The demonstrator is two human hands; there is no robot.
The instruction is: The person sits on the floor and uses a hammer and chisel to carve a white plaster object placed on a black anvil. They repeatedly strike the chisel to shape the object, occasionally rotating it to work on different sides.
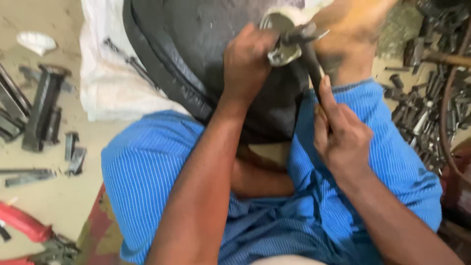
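Here the metal part [280, 41], a rounded silvery piece, sits at the top of the black tyre [196, 54], which leans across the blue-shorted lap. My left hand [248, 61] is closed tight around the part's near side, fingers wrapped and knuckles up, pinning it against the rubber. My right hand [341, 135] is clenched on the lower end of a dark hammer handle [312, 64]; its head [304, 33] lies just above the left fingertips, touching or nearly touching the part, though blur keeps me from telling which.

To do this well, I judge the left grip should stay firm but with the fingers kept below the head's line, since they are very close to it. Short, controlled strokes from the wrist would suit better than a big swing, and the tyre wants bracing by the knee [351, 34] just beyond the right fingers.

Outward, a white sack [105, 83] lies under the tyre. Dark metal bars [41, 108] lie left of the left hand, scattered bolts [422, 113] right of the right.
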